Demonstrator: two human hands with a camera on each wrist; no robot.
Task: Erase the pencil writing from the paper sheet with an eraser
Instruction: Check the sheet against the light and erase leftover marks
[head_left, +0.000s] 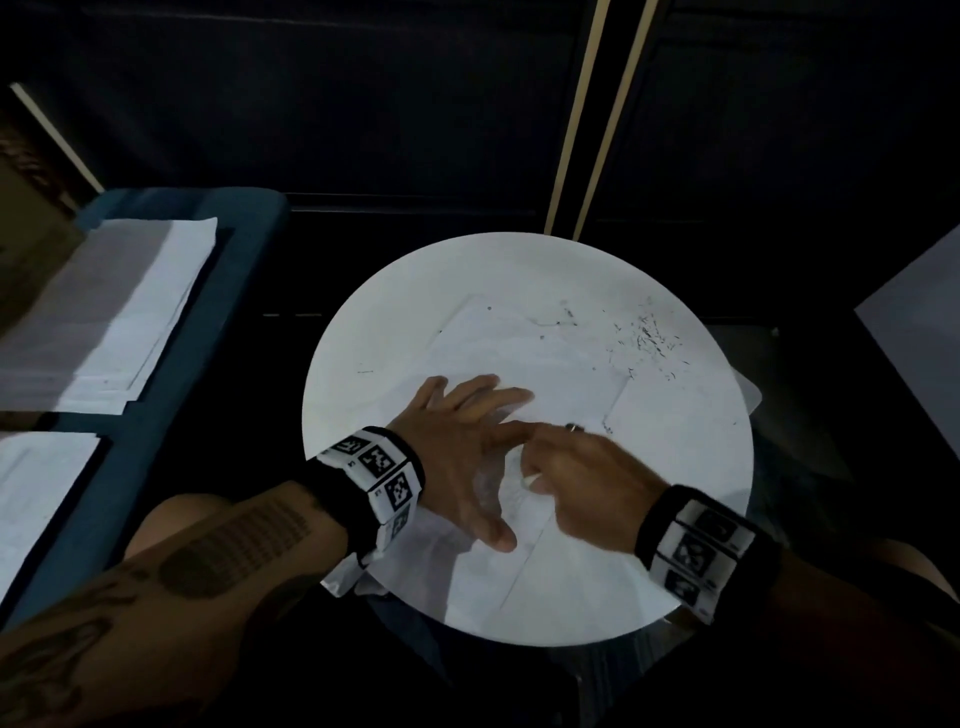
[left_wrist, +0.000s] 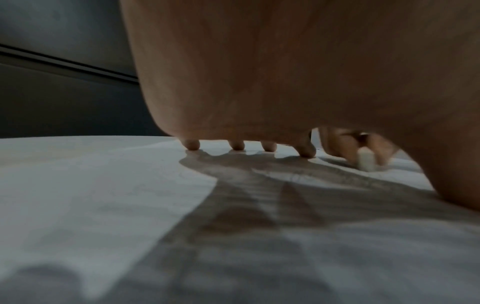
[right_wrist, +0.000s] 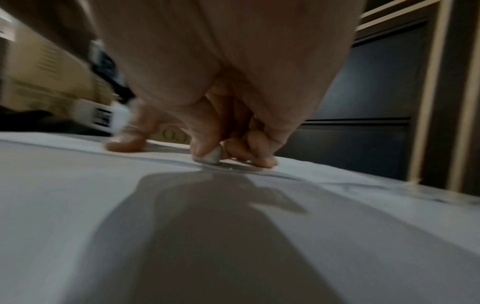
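A white paper sheet lies on the round white table. My left hand rests flat on the sheet with spread, straight fingers; its fingertips touch the paper. Just to its right, my right hand pinches a small white eraser between thumb and fingers. The eraser presses down on the sheet. In the left wrist view the eraser stands on the paper beyond my index finger. Faint pencil marks lie near it.
Dark eraser crumbs are scattered at the table's far right. A blue bench at the left holds stacks of paper. A dark cabinet with pale trim stands behind the table.
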